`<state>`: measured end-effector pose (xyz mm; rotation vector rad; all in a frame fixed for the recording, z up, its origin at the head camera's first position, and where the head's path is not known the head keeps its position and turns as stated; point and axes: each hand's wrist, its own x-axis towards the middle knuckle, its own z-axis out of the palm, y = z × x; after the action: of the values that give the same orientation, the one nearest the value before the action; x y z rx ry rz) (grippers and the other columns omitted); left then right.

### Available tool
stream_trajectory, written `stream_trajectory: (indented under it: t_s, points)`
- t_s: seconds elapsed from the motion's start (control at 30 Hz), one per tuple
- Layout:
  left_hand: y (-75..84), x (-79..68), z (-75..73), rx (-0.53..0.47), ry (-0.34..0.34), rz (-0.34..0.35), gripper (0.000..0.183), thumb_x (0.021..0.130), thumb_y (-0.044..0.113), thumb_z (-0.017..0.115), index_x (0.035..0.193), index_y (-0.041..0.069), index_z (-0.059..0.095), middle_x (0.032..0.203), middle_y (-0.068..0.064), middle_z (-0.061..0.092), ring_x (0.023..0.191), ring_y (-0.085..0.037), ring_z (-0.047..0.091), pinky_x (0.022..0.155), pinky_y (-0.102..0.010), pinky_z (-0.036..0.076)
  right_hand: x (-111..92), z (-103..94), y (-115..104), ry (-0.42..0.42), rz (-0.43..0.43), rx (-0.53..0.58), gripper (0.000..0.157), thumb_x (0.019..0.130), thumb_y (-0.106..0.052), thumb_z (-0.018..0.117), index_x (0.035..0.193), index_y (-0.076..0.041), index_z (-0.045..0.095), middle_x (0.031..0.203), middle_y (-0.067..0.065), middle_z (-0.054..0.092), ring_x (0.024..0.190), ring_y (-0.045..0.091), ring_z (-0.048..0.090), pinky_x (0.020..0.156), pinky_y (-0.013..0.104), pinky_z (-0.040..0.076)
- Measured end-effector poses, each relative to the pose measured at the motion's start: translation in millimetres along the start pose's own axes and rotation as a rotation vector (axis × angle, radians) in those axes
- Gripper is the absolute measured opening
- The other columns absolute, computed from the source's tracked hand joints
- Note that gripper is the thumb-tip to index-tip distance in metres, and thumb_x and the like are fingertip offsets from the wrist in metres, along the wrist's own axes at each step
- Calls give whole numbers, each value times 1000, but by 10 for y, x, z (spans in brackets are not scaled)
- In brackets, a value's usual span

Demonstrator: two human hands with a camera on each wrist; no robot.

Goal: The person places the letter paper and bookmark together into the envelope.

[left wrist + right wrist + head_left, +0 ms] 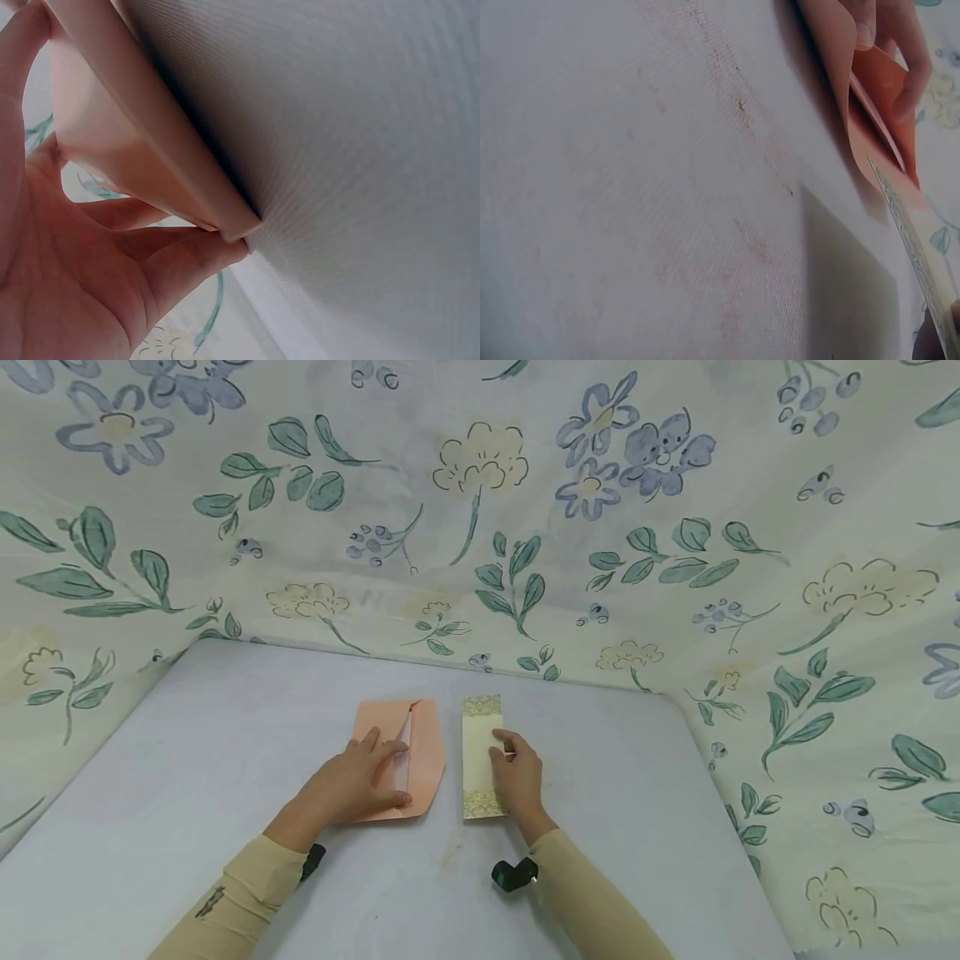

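Observation:
A peach-coloured paper envelope (426, 743) lies at the middle of the table, its long slit gaping. My left hand (360, 781) holds it from the left, thumb and forefinger at the slit. In the left wrist view, fingertips touch a lower corner of the envelope (161, 161). Just to the right, my right hand (519, 777) grips the right edge of a pale yellow card (477, 752) with speckled bands at both ends. The card (915, 262) appears nearly edge-on in the right wrist view, raised above its shadow and close to the envelope.
A white table (240, 718) lies under both hands, with faint reddish smudges in front of the card. Flower-printed cloth (420, 527) hangs behind and at the sides. A black wrist device (514, 875) shows beside the right sleeve.

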<state>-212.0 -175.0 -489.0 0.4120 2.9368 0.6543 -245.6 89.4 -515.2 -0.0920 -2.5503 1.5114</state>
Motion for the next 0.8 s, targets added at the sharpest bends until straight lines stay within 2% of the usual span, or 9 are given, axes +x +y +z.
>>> stream_trajectory:
  t_s: [0.3,0.8]
  points:
    - [5,4,10,1,-3,-7,85,81,63,77,148,17,52,157,-36,28,134,-67,33,99,-72,40,-11,34,-74,-14,21,8,30,97,-11,67,127,-11,70,109,6,67,86,15,60,71,29,50]
    - [14,-3,-5,0,-11,-10,85,80,64,77,148,18,52,157,-36,28,134,-67,33,99,-72,40,23,109,-119,-9,-20,37,28,96,-10,68,124,-11,71,106,7,67,86,15,60,72,31,51]
